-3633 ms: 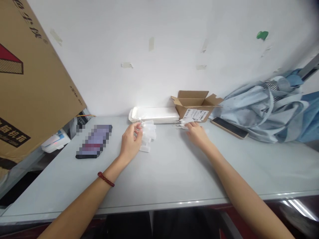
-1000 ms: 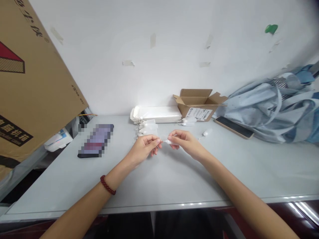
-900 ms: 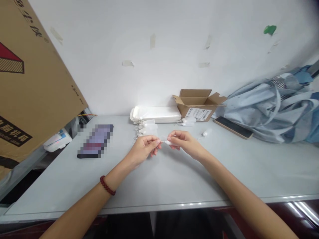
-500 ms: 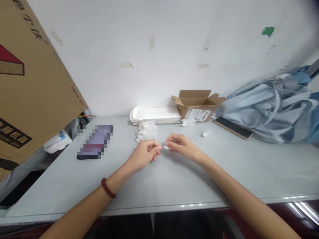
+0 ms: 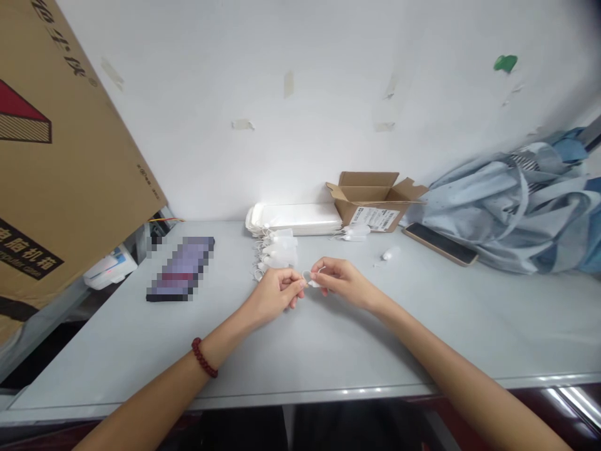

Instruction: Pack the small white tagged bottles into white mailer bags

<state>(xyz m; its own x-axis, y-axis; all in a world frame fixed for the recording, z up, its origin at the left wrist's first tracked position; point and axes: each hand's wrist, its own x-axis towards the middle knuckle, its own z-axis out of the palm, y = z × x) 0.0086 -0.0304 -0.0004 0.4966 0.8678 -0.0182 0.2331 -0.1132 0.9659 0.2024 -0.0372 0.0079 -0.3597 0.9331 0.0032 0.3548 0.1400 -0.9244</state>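
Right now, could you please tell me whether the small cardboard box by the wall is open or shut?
Open: the small cardboard box has its flaps raised and spread, exposing its inside.

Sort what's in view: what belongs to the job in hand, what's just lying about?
Apparently in the job:
white piece, held by left hand and right hand
white cluster
second cluster
loose white piece

Apparently lying about:
large carton
pixelated device
phone
pale-blue fabric
open box, white stack (role unclear)
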